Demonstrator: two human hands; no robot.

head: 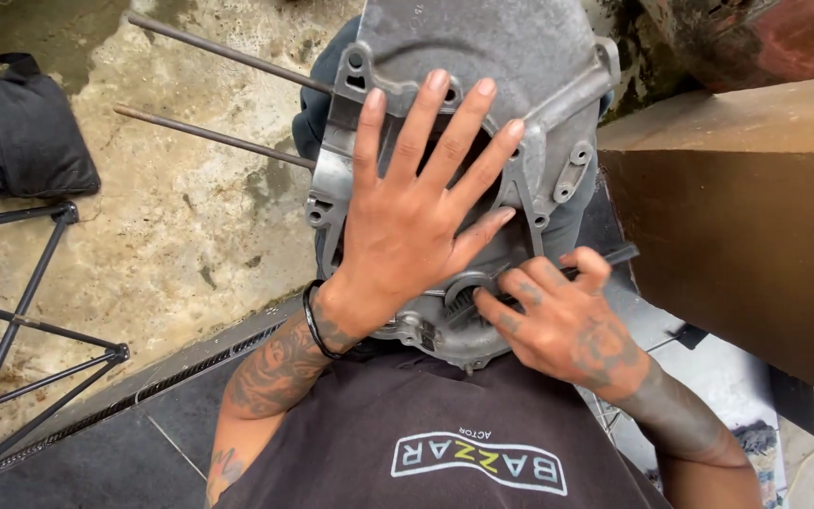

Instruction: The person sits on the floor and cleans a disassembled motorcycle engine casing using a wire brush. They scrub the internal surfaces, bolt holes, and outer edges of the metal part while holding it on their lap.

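A grey cast-metal engine casing (482,57) rests on my lap, its open side facing up. Two long thin metal studs (209,137) stick out of its left side. My left hand (416,207) lies flat on the casing with fingers spread wide over its round opening. My right hand (567,320) sits at the casing's lower right edge and grips a thin dark rod-like tool (605,259), whose tip reaches a small round bearing seat (463,292). A black band circles my left wrist.
A black bag (21,132) lies on the stained concrete floor at the upper left. A black metal folding frame (30,330) stands at the left. A brown wooden box or bench (746,207) is close on the right. A drain grate (143,386) runs along dark tiles.
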